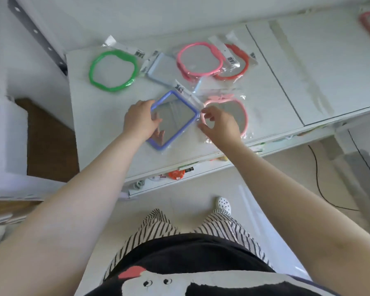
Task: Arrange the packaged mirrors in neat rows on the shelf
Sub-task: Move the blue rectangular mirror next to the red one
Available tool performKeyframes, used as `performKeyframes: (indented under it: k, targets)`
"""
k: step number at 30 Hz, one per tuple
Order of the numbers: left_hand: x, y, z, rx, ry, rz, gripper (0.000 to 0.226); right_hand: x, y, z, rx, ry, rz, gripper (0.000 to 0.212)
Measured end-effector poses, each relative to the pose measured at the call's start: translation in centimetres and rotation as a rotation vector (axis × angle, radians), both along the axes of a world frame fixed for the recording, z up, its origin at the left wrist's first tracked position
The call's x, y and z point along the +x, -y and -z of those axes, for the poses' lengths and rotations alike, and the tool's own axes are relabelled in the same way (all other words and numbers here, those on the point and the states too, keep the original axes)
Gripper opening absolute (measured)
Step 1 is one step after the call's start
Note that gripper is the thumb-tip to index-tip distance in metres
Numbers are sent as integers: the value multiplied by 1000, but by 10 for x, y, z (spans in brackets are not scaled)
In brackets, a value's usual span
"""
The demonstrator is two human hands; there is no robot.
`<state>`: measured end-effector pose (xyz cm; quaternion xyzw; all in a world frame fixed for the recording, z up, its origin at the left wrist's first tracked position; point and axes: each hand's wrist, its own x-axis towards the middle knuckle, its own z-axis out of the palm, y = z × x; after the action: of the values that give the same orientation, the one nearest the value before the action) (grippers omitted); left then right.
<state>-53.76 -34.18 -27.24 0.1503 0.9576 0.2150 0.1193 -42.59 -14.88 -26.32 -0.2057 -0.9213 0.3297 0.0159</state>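
Head view. Step in hand, as judged: squaring the blue-framed mirror [173, 120] into the front row on the shelf [276, 82]. It lies skewed, a corner pointing away; best to turn it by the frame edges until parallel with the shelf's front lip, just beside the pink-framed mirror [229, 116]. Left hand [140, 119]: fingers curled over the blue frame's left edge, gripping it. Right hand [219, 122]: thumb and fingers pinch the packaging at its right corner.
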Motion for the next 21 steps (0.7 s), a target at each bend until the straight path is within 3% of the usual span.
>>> performKeyframes:
  k: [7, 9, 11, 12, 14, 16, 18, 21]
  targets:
    - [2, 47, 9, 82, 209, 49, 27, 15, 93, 22, -309, 190, 316, 53]
    - [4, 50, 12, 133, 249, 29, 39, 11, 108, 23, -438, 198, 405, 53]
    - [7, 51, 13, 161, 286, -19, 41, 9, 117, 25, -503, 160, 489, 32]
    - [8, 52, 13, 182, 303, -46, 24, 9, 121, 22, -508, 148, 526, 10]
    - [10, 57, 12, 246, 378, -115, 9, 9, 124, 21, -521, 120, 557, 39]
    - [13, 62, 12, 337, 470, -156, 28, 15, 125, 18, -554, 89, 576, 38]
    - [18, 63, 10, 419, 487, -183, 41, 22, 128, 13, -588, 39, 596, 10]
    - [32, 53, -1, 541, 507, -196, 36, 37, 123, 3, -592, -38, 606, 26]
